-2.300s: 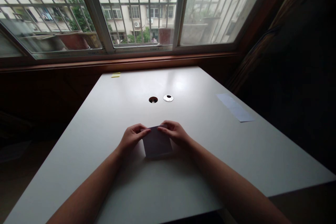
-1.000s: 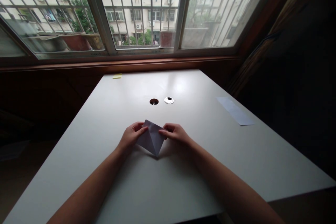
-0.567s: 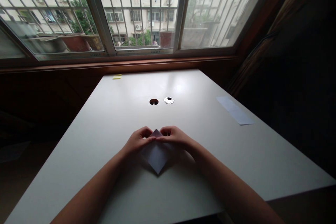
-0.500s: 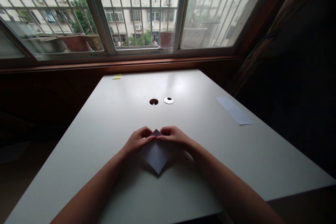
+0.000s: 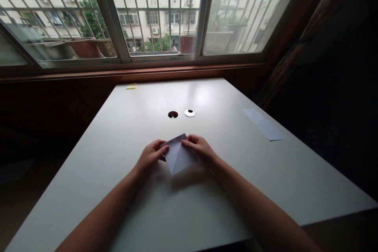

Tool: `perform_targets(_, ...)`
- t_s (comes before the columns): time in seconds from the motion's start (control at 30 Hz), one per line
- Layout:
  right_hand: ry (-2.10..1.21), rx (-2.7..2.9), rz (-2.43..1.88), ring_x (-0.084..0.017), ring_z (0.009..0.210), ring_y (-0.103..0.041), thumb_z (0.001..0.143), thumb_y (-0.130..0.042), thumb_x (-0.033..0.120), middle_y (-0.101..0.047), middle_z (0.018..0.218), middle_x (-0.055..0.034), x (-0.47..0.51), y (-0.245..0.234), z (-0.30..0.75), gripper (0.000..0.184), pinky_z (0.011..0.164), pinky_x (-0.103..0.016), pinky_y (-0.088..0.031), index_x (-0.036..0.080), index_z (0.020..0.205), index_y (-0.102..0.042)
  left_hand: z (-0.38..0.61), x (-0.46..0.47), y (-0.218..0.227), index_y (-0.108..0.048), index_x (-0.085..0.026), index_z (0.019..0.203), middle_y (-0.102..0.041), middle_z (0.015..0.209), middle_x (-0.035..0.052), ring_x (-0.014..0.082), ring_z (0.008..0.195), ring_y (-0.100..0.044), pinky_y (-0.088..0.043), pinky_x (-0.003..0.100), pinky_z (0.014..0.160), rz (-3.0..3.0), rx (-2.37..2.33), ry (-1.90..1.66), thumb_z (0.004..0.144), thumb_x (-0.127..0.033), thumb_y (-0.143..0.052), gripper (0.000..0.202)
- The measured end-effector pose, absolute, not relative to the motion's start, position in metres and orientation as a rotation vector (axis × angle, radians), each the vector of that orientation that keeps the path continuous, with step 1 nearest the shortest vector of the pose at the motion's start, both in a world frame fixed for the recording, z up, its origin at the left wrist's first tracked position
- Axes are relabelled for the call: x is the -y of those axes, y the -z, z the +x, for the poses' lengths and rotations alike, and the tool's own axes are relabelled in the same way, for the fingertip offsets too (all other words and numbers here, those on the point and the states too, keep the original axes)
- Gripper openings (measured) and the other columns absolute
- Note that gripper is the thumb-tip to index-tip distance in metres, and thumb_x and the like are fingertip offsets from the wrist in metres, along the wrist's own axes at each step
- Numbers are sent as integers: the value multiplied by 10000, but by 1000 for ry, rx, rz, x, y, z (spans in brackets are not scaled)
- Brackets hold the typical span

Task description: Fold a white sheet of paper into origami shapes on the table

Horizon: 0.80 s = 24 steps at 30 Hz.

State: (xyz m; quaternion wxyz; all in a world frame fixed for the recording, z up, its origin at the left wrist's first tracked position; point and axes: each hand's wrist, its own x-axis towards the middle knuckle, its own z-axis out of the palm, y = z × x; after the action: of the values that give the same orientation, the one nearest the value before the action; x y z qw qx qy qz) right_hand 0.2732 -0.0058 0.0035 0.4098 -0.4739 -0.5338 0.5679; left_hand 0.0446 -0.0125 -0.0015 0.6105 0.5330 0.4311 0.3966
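Note:
A small square of folded paper, pale lilac with a diagonal crease, is held tilted above the white table, its shadow falling to the lower right. My left hand pinches its left corner, thumb on top and fingers behind. At the upper right edge, my right hand grips the paper between thumb and curled fingers. The undersides of the paper and most fingertips behind it are hidden.
Beyond the hands are a round cable hole and its loose cover ring. A paper strip lies near the right edge. Yellow tape marks the far left corner. A barred window stands behind the table.
The paper has been lifted and turned from a diamond pointing at me to a tilted square. Both hands have moved slightly away from me, and the left now holds a corner.

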Motion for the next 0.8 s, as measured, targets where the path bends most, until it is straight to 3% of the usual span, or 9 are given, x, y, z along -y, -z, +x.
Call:
perform_targets(0.13,-1551,1361,-1114,-167,690,-602,693,-768,525,-683,813,-41,9,-4,272,441,619,-270,-451,150,916,-700,45,13,3,-620,-154,1085,-673,819,37,147,654,-616,-486,241,558,1228,-951,-939,763,-484,-735,475)
perform_targets(0.4,-1629,1301,-1099,-177,674,-618,663,-798,509,-699,798,-56,11,-6,269,458,633,-294,-462,135,915,-719,46,13,5,-622,-152,904,-614,679,-8,125,564,-591,-496,240,516,1209,-995,-998,777,-525,-708,403)
perform_targets(0.6,-1614,1210,-1074,-142,612,-571,674,-799,483,-667,736,-20,12,-6,270,402,578,-257,-412,151,879,-703,43,11,4,-611,-148,849,-661,715,23,145,616,-643,-524,252,558,1160,-1037,-1072,800,-504,-698,370)
perform_targets(0.8,-1631,1166,-1067,-143,606,-570,658,-805,486,-672,740,-21,12,-6,270,409,577,-260,-418,159,881,-702,43,12,1,-638,-149,941,-672,783,40,150,650,-656,-525,249,561,1110,-1001,-1093,821,-523,-661,394)
